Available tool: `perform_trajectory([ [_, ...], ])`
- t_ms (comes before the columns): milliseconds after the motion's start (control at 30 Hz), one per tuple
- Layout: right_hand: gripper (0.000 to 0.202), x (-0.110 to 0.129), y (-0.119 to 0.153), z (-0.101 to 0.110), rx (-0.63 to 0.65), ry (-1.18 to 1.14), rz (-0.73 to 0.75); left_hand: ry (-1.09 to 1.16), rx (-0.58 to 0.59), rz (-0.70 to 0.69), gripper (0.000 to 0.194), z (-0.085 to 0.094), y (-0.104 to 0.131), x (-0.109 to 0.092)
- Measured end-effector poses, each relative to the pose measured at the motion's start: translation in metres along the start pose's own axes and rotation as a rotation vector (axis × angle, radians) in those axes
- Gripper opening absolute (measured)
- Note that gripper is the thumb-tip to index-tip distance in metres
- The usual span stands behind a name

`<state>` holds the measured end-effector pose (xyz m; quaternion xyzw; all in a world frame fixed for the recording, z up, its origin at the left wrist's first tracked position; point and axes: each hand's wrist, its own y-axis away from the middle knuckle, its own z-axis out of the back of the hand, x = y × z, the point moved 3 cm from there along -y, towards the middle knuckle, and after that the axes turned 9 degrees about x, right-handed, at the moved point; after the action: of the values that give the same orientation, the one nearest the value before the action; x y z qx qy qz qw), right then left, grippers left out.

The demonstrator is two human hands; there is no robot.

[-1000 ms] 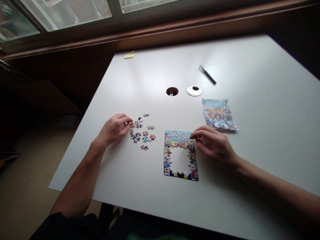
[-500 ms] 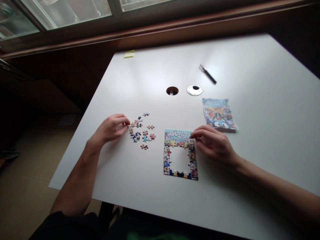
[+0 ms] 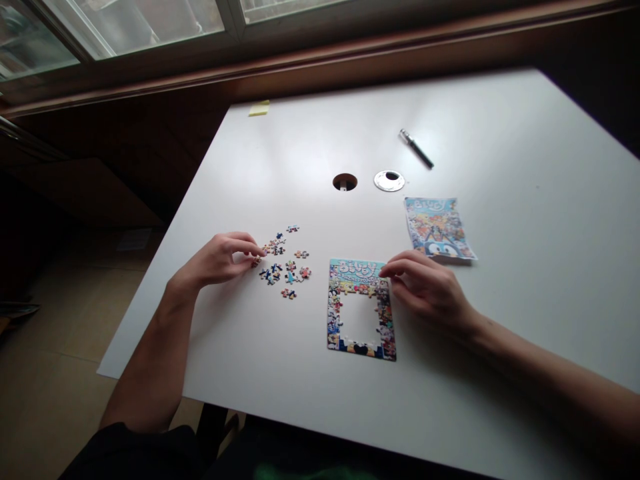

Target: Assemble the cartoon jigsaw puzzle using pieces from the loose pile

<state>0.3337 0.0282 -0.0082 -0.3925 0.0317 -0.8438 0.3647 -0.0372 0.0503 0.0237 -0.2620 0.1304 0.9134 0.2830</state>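
My left hand (image 3: 223, 257) is at the left side of a loose pile of jigsaw pieces (image 3: 273, 272), thumb and fingertips closed around a small puzzle piece (image 3: 257, 261). To the right lies a partly assembled jigsaw puzzle (image 3: 334, 313), with a bordered picture around a bare middle. My right hand (image 3: 430, 287) holds its upper right corner, the index finger on the edge and the other fingers curled. Beyond that hand a printed picture sheet (image 3: 435, 223) with similar art lies on the table.
The white table (image 3: 300, 400) has a round cable hole (image 3: 345, 181) with its metal cover (image 3: 389, 180) beside it. A dark pen (image 3: 417, 148) lies farther back. Yellow tape (image 3: 259, 108) sticks to the far left corner, below a window.
My left hand has shifted slightly right, and a puzzle piece at the pile's left edge is now between its fingertips. My right hand and the puzzle stay put.
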Motion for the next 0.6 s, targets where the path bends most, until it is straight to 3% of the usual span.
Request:
perform_trajectory([
  [200, 0.021, -0.001, -0.001, 0.000, -0.001, 0.001, 0.002, -0.041, 0.010, 0.082, 0.010, 0.002, 0.001, 0.002],
  [333, 0.021, -0.001, -0.001, 0.000, 0.002, 0.001, 0.004, 0.008, 0.052, 0.053, 0.014, 0.002, 0.002, -0.001],
  [600, 0.021, -0.001, 0.000, 0.000, 0.010, 0.002, -0.001, -0.104, -0.004, 0.117, 0.014, 0.011, 0.008, 0.004],
])
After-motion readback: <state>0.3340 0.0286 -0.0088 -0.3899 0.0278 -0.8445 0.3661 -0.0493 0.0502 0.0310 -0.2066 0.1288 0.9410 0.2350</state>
